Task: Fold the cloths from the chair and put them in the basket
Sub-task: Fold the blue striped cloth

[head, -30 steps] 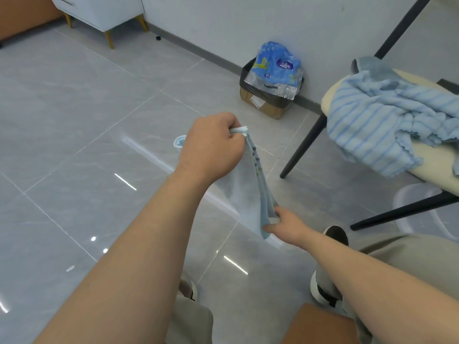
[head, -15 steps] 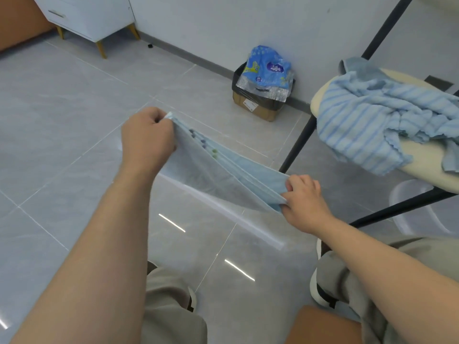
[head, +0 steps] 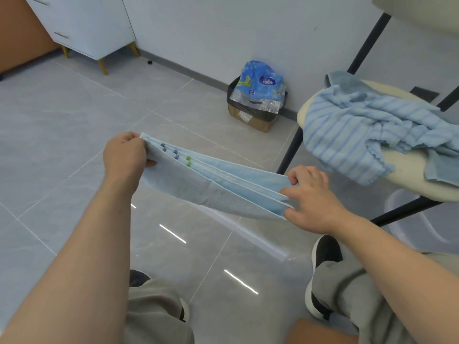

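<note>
Hands spread wider than a second ago; the cloth (head: pixel 211 180), which hung nearly upright then, is now drawn out almost level between them. Left hand (head: pixel 124 157) grips the far-left end in a closed fist. Right hand (head: pixel 313 202) pinches the right end between thumb and fingers, layers fanned open there. Cloth is in the air over the floor (head: pixel 74 125), ahead of the knees, several folds deep. Its long axis runs left to right, dipping slightly toward the right hand. A pale plastic tub (head: pixel 407 219) sits low at the right, partly hidden under the chair (head: pixel 409 180); I judge it to be the basket. Right hand is the nearer one to it. A dark chair leg (head: pixel 407 209) crosses between that hand and the tub. Striped cloths (head: pixel 347 130) lie heaped on the seat, one edge overhanging. A box (head: pixel 250 117) topped by a blue packet (head: pixel 259 85) stands by the wall and a cabinet (head: pixel 94 26) at far left, both well apart from the cloth.
</note>
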A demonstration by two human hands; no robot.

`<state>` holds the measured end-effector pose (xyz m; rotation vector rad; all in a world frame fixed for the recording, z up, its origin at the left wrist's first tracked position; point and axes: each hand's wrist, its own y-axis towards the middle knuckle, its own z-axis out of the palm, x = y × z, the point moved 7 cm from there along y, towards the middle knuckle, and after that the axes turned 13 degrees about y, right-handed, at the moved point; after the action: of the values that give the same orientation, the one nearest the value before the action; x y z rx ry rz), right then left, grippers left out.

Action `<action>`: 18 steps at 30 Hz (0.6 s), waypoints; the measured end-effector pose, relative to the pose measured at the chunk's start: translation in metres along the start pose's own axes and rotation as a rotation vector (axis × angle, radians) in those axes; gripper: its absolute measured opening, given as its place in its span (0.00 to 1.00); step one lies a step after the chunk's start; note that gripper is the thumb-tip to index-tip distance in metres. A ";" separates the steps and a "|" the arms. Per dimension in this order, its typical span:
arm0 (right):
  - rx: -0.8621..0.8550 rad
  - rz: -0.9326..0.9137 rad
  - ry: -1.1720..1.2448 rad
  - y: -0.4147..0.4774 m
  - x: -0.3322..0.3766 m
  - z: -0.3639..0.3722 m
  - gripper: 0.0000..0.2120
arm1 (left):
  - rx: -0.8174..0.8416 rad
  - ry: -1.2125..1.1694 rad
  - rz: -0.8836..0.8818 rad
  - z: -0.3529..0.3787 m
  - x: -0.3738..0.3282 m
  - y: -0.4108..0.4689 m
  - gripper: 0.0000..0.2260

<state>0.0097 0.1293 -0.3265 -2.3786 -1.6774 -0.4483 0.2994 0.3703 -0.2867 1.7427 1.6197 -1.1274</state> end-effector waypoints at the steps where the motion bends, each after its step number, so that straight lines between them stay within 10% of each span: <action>1: -0.003 -0.006 0.006 0.000 0.000 -0.002 0.16 | 0.000 -0.007 -0.008 0.001 0.001 0.001 0.12; 8: 0.119 0.034 0.042 0.002 -0.001 -0.016 0.24 | -0.034 -0.019 -0.057 0.002 0.007 0.010 0.12; 18: 0.228 0.416 0.505 0.000 -0.030 -0.011 0.05 | -0.010 -0.013 -0.079 0.015 0.010 0.013 0.13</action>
<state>-0.0012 0.0994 -0.3272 -2.1286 -0.9361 -0.6671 0.3076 0.3616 -0.3053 1.6744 1.6968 -1.1627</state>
